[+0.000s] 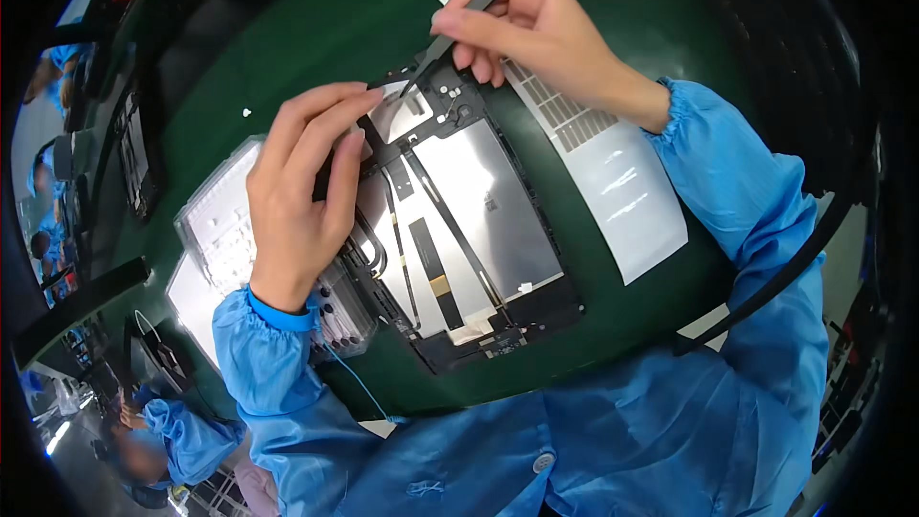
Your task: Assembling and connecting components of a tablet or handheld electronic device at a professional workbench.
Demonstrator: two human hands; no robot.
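Note:
An opened flat electronic device [479,201], with silver metal plates, dark flat cables and a black frame, lies on the green work surface. Black tweezers [469,14] are pinched in my right hand [536,33] above its far end. Their tips reach down to a pale rectangular patch [402,115] there; whether they grip anything is too small to tell. My left hand [302,172] rests over the device's far left edge, thumb and fingers apart, fingertips beside that patch. Its palm hides part of the frame. A blue band with a cord circles the left wrist.
A white sheet with rows of small grey-brown stickers [574,124] lies along the device's right side. Clear plastic trays [225,215] stand at the left, partly under my left arm. A dark cable [795,273] passes over my right sleeve. Other people in blue work at far left.

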